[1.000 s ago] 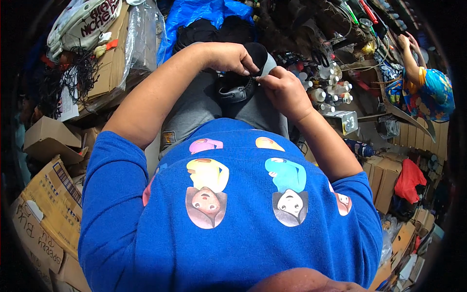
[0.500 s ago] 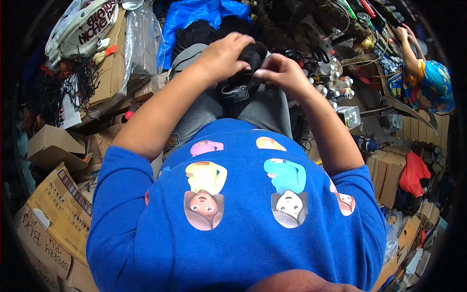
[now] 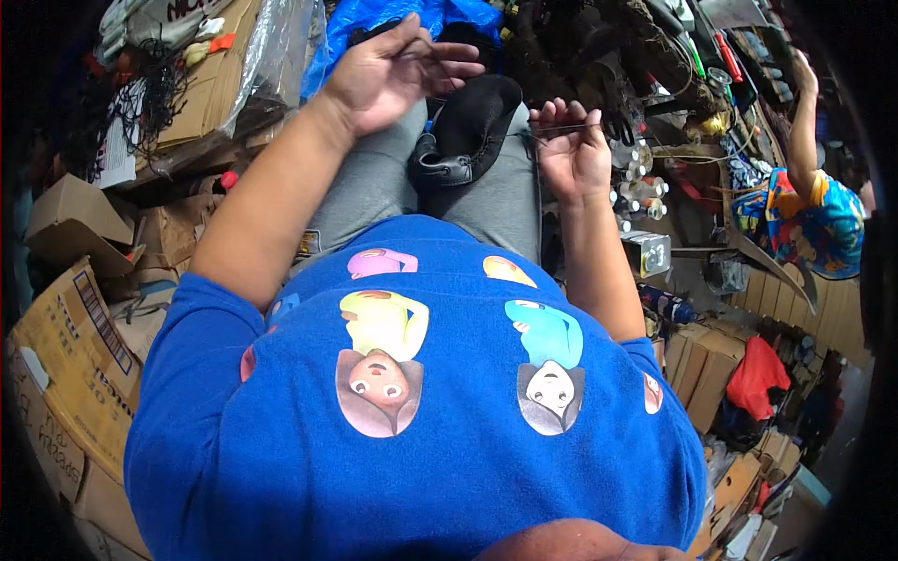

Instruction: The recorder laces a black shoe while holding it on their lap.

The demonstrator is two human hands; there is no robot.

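Head view: a black shoe [image 3: 465,131] lies across my lap on the grey trousers [image 3: 374,187], toe away from me, touching neither hand. My left hand [image 3: 388,70] is raised above and left of it, fingers loosely spread, thumb and forefinger apparently pinching one end of a thin thread [image 3: 524,131]; I cannot tell how firm the grip is. My right hand [image 3: 572,154] sits just right of the shoe, fingertips narrowed on the other end. Risk, as I judge it: the unsupported shoe could slide off my knees into the clutter of small bottles [image 3: 631,178] nearby; a taut, barely visible thread may slip or snap.
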